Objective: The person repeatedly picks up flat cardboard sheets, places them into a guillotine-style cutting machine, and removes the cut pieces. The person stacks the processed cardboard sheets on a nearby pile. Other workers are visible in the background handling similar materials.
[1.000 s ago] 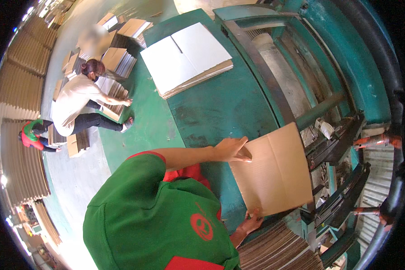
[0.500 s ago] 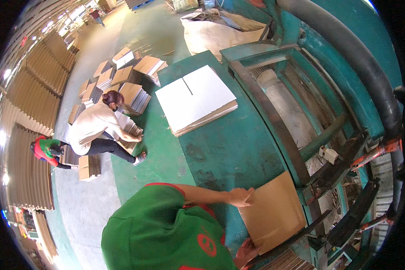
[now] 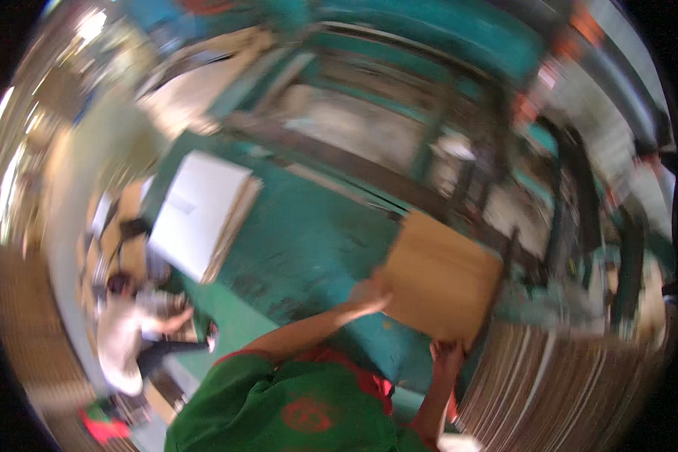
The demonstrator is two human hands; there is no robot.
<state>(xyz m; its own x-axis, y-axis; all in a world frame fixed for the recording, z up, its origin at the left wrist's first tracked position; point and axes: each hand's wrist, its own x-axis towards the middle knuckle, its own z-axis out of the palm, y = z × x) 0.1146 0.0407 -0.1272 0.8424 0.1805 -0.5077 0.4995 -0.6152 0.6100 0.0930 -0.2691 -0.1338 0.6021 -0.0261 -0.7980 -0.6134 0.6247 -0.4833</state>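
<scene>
At the right end of the green table [image 3: 301, 248], the left hand [image 3: 371, 295] has its fingers closed on the left edge of a brown cardboard sheet [image 3: 443, 277], and the right hand [image 3: 447, 355] pinches the lower edge near the corner, its fingers drawn in close. The sheet lies between and beyond the two hands, its broad face turned up, tilted in the view, and reaching away from both toward the dark metal frame [image 3: 377, 120] of the machine on the far side. Well apart from the hands, to the left, a stack of white-topped sheets [image 3: 201, 215] rests on the same table; just beside the right forearm, at lower right, stands a packed row of cardboard [image 3: 554, 392] seen edge-on. The whole view is smeared by motion: the left fingers blur into the sheet's edge, so how each one lies cannot be told, and whatever part of either hand is under the sheet is hidden. The green shirt [image 3: 279, 410] is cut off by the lower rim, and a co-worker [image 3: 128, 331] at far left is soft and hard to make out.
</scene>
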